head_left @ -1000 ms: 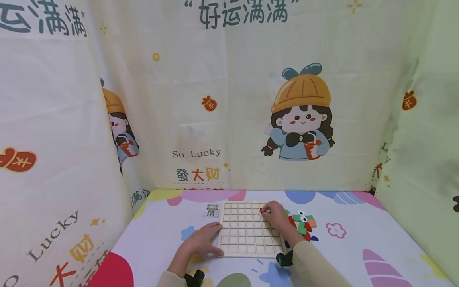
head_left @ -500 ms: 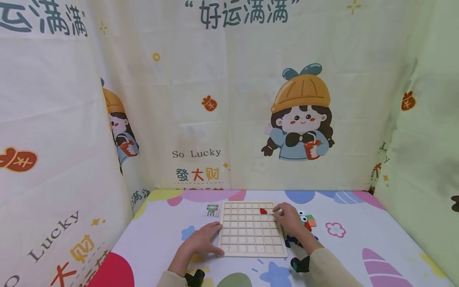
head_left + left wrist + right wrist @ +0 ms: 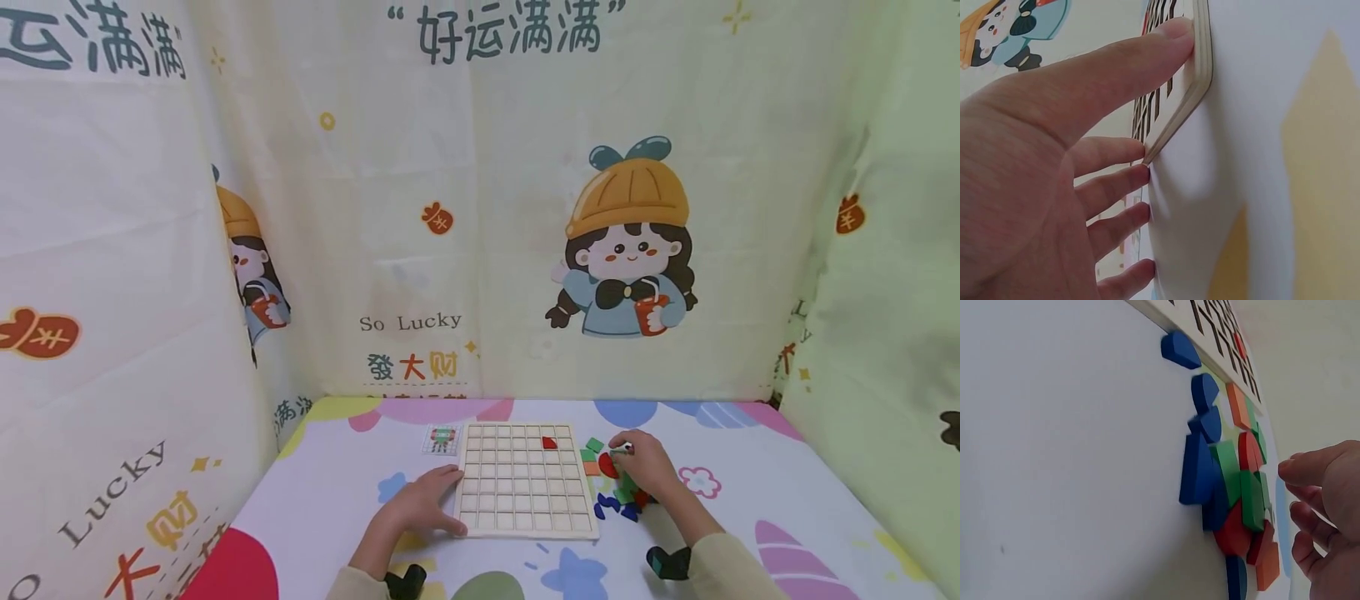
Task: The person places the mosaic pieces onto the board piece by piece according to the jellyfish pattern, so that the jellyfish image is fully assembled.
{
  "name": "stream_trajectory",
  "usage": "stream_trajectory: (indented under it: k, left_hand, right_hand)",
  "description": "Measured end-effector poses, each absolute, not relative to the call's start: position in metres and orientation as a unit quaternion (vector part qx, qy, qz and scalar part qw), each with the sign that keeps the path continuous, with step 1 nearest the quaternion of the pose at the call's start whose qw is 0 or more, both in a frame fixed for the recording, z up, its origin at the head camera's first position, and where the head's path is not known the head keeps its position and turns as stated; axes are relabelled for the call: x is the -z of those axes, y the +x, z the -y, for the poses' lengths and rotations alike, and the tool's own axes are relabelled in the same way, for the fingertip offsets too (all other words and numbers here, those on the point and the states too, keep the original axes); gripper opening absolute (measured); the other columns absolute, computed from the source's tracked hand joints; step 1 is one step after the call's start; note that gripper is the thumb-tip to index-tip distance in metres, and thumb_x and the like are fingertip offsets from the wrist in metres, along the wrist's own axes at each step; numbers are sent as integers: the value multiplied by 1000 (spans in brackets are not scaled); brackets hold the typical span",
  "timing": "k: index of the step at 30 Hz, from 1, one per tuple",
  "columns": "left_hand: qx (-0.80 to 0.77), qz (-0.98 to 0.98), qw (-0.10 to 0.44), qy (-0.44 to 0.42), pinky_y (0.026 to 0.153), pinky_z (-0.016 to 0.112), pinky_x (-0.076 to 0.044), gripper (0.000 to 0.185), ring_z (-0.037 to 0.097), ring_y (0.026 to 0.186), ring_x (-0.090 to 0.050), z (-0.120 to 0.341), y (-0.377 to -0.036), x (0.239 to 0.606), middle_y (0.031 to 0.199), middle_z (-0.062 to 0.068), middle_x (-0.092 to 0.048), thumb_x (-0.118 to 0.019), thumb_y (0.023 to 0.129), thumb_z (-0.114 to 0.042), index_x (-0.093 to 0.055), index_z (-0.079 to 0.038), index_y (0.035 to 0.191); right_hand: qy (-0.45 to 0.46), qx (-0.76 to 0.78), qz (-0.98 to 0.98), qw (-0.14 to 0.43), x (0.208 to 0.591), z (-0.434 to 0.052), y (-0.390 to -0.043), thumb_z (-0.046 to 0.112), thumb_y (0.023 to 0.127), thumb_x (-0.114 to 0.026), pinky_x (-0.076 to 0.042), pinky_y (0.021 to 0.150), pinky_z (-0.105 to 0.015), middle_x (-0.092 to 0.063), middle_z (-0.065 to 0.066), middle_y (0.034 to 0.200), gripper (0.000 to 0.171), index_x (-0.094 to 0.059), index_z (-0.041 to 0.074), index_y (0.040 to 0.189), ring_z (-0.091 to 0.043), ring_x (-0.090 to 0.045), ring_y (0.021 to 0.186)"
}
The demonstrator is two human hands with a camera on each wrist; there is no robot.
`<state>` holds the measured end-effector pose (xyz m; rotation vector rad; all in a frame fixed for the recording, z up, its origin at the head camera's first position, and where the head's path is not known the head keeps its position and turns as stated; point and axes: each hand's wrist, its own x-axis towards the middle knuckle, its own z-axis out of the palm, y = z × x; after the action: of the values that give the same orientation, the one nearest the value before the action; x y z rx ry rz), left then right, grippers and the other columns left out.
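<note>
A wooden grid board point(image 3: 525, 536) lies on the table, with a red quarter-round piece point(image 3: 550, 442) in one cell near its far right. My left hand point(image 3: 429, 502) steadies the board's near left corner; in the left wrist view the thumb point(image 3: 1175, 37) rests on the frame and the straight fingers reach its side and the tabletop. My right hand point(image 3: 647, 464) is over the loose pieces, fingers loosely bent, with a small white piece right at the fingertips in the head view. In the right wrist view, nothing shows between thumb and fingers; green point(image 3: 1252, 500) and red pieces point(image 3: 1234, 531) lie beside them.
A small printed pattern card point(image 3: 441, 439) lies left of the board. Several blue pieces point(image 3: 615, 505), an orange square point(image 3: 592, 468) and green squares point(image 3: 595, 444) lie along the board's right side. A printed cloth wall point(image 3: 510, 358) stands behind the table.
My right hand has let go of the red piece in the grid and moved right, over the loose pieces. Orange and green squares now show beside the board. The left hand stays put.
</note>
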<state>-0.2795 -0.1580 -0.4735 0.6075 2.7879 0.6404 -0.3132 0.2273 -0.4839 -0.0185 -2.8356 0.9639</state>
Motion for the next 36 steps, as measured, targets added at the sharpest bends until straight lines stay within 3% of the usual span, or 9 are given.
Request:
stream_trajectory:
  k: [9, 19, 29, 36]
  left_hand:
    - [-230, -947, 110, 197, 106, 53, -33, 88, 31, 133, -34, 162, -277, 481, 145, 4, -38, -76, 63, -51, -43, -16, 136]
    - [-222, -948, 107, 200, 108, 52, -32, 90, 30, 134, -34, 160, -279, 481, 146, 4, -37, -75, 63, -52, -41, -16, 138]
    - [-222, -949, 95, 203, 107, 51, -33, 89, 31, 133, -34, 156, -275, 476, 145, 6, -37, -77, 63, -49, -42, -15, 137]
    - [-223, -949, 93, 202, 107, 52, -32, 88, 32, 133, -34, 158, -273, 475, 145, 8, -37, -77, 64, -47, -42, -13, 137]
  right_hand:
    - [-22, -334, 942, 23, 485, -236, -305, 8, 81, -65, -57, 66, -30, -60, -12, 104, 26, -64, 7, 107, -19, -50, 80]
    - [-2, -320, 947, 19, 481, -242, -313, 9, 78, -69, -55, 64, -28, -61, -11, 102, 21, -66, 9, 98, -18, -50, 77]
    - [10, -308, 951, 24, 488, -240, -317, 9, 76, -70, -56, 71, -34, -62, -9, 99, 22, -66, 9, 98, -19, -51, 81]
    - [11, -312, 950, 25, 489, -239, -316, 12, 77, -70, -53, 63, -27, -60, -6, 88, 19, -65, 8, 95, -18, -49, 74]
